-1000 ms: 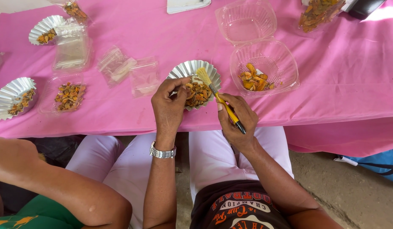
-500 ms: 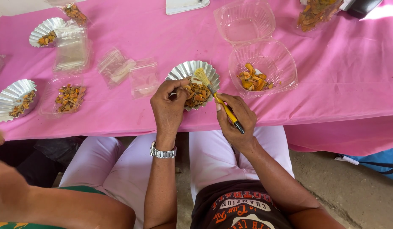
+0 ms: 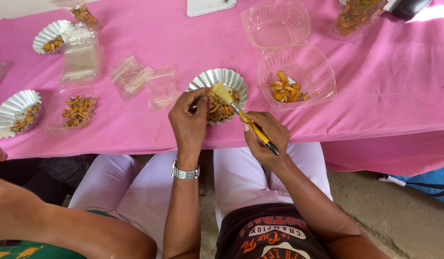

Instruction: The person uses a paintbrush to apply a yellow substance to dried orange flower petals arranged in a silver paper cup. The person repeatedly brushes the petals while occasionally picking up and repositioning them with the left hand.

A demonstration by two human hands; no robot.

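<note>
Pink-clothed table (image 3: 375, 76), bare concrete floor (image 3: 399, 216), daylight.

1. One view only, head-worn; nothing shared with a second view.
2. Looks steeply down from above the seated person's lap, facing forward over a pink-clothed table (image 3: 375, 81).
3. Near range: left hand (image 3: 189, 120) and right hand (image 3: 266, 136) sit mid-frame at the table's near edge; own thighs and shirt fill the bottom.
4. Table runs across the upper half, its far edge cut off at the top.
5. A neighbour's arm (image 3: 64, 225) enters bottom left; bare ground shows bottom right.
</note>
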